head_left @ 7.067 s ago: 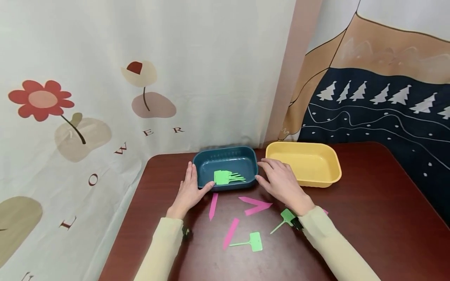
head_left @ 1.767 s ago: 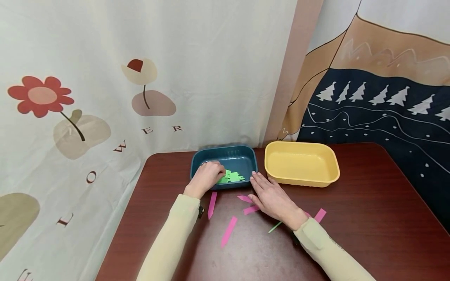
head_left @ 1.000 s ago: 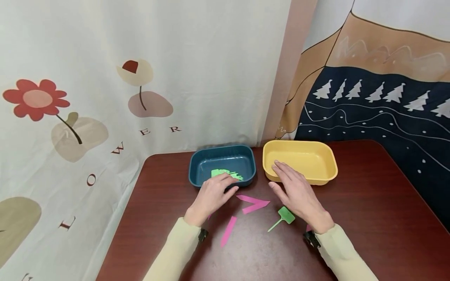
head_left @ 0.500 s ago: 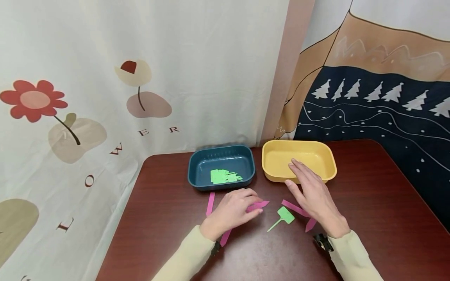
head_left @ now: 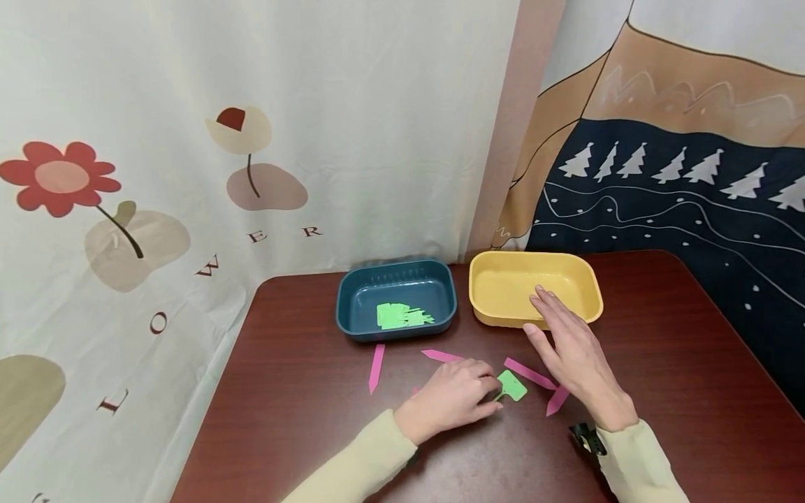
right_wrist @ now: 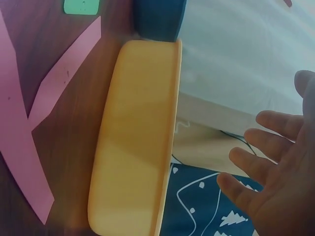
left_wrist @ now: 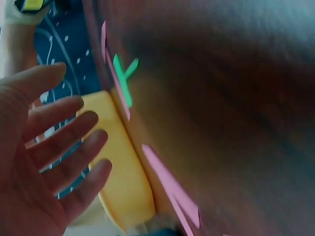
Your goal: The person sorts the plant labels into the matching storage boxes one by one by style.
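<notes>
My left hand (head_left: 454, 395) hovers over the table, its fingers loosely bent and holding nothing. Its fingertips are right by a green T-shaped plant label (head_left: 513, 385), overlapping the stem in the head view. The left wrist view shows that label (left_wrist: 123, 81) beyond the spread fingers. More green plant labels (head_left: 401, 316) lie piled in the dark blue bin (head_left: 342, 307). My right hand (head_left: 581, 356), fingers extended, is above the front rim of the yellow bin (head_left: 503, 300). Pink pointed plant labels (head_left: 528, 374) lie around the hands; one is mostly hidden under my left hand.
The two bins stand side by side at the back of the dark red table (head_left: 283, 391). Another pink label (head_left: 376, 369) lies in front of the blue bin. A printed curtain (head_left: 377, 140) hangs right behind the table.
My left hand has left the blue bin and moved right and nearer to the green label. The second green label is gone from the table. My right hand has moved right, uncovering pink labels.
</notes>
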Motion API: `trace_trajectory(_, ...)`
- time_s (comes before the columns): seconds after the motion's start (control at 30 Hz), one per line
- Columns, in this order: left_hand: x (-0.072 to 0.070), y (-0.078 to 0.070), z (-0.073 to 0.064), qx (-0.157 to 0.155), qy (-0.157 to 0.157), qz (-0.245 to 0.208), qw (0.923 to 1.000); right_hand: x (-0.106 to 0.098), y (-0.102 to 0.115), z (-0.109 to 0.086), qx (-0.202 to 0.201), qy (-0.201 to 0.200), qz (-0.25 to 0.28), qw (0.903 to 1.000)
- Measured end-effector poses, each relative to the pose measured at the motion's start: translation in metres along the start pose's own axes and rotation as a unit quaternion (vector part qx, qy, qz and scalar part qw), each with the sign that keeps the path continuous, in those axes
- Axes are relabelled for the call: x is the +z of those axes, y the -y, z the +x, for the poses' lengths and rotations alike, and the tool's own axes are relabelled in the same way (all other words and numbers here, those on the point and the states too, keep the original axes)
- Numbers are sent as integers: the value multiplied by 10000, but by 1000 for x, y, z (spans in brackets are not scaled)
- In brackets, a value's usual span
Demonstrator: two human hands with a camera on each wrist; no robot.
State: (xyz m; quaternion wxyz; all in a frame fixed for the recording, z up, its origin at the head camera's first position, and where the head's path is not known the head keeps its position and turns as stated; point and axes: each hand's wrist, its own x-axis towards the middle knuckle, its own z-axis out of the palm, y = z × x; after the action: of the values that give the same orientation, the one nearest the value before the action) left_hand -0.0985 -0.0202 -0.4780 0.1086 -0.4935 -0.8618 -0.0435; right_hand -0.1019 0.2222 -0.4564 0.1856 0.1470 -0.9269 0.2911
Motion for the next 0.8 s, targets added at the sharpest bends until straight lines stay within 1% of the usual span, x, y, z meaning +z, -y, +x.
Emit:
trace_trajectory(0.1,6,-9,4,45,12,371,9993,0,0,0,86,104,5,9999)
trace_trajectory(0.23,10,-17,5,-82,129,636,9979,1,0,-1,157,209,14,9997)
trace_trajectory(0.4,12,-21,5,-299,302,686,9967,3,0,-2,122,204,13,9997)
trace_trajectory(0.5,15,-21,5,-303,347,695,9965,4,1,-2,35,170,1,9998)
trace_trajectory(0.63,17,-21,6,-242,283,725,9967,5,2,0,-25,120,4,9999)
trace_trajectory(0.8,17,-21,5,-275,164,795,9963,5,3,1,-23,146,-7,9999)
